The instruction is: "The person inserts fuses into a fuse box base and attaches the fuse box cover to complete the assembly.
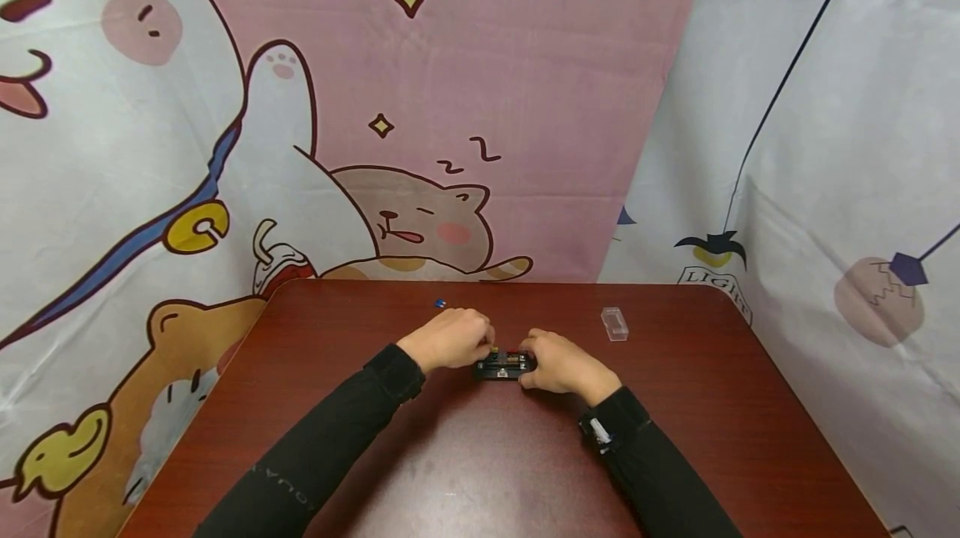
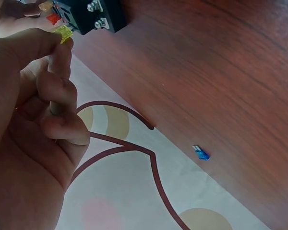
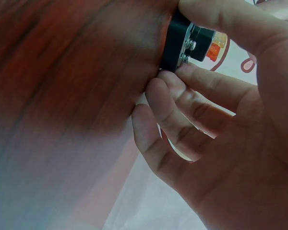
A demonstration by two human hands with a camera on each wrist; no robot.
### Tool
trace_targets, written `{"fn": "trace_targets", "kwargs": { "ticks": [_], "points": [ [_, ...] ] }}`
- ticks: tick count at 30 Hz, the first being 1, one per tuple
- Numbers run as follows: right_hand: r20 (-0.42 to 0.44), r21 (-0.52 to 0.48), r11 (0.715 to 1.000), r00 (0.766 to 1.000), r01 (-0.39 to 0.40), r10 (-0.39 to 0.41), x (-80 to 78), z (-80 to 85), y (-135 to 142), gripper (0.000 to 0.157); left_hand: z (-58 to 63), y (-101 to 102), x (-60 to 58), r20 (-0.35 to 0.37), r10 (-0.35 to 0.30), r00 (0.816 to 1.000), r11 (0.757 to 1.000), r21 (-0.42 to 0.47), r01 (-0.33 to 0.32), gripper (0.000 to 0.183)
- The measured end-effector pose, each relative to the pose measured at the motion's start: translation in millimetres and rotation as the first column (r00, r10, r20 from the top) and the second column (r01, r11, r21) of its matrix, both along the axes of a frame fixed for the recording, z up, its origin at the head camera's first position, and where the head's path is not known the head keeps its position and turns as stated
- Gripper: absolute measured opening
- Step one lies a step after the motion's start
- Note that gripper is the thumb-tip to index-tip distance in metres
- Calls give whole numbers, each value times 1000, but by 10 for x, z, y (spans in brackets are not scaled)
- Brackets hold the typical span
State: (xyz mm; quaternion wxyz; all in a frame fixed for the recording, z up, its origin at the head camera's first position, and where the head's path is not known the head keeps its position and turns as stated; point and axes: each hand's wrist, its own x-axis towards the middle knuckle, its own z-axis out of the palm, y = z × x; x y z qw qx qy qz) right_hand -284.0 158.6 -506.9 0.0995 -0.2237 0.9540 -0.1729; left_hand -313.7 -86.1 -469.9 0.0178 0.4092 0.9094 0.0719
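Observation:
A black fuse block (image 1: 501, 368) with metal screw terminals lies on the table between my hands. My left hand (image 1: 453, 339) pinches a yellow blade fuse (image 2: 64, 33) between thumb and index finger, right at the block's top. The left hand's other fingers are curled. Orange-red fuses (image 3: 213, 51) stand in the block beside it. At the block's right end, my right hand (image 1: 564, 365) grips it with the thumb on one side and fingers on the other. The yellow fuse's prongs are hidden.
A blue blade fuse (image 2: 201, 153) lies near the far edge of the brown table (image 1: 480, 455), left of the block. Toward the back right stands a small clear plastic box (image 1: 615, 324). A printed cloth (image 1: 555, 104) hangs behind the table.

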Motion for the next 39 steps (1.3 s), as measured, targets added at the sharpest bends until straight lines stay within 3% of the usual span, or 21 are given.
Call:
{"fn": "trace_targets", "kwargs": {
  "ticks": [11, 20, 28, 39],
  "points": [
    [-14, -55, 997, 998, -59, 59, -41, -61, 67, 47, -26, -5, -11, 9, 13, 1000, 1000, -2, -13, 8],
    [10, -8, 1000, 1000, 1, -1, 5, -2, 6, 46, -43, 7, -11, 17, 10, 1000, 1000, 4, -10, 8],
    [19, -20, 1000, 1000, 5, -5, 4, 10, 8, 48, -73, 10, -22, 13, 8, 1000, 1000, 0, -8, 8],
    [20, -14, 1000, 1000, 7, -7, -1, 11, 3, 48, -22, 35, -16, -15, -11, 1000, 1000, -20, 11, 10]
  ]
}}
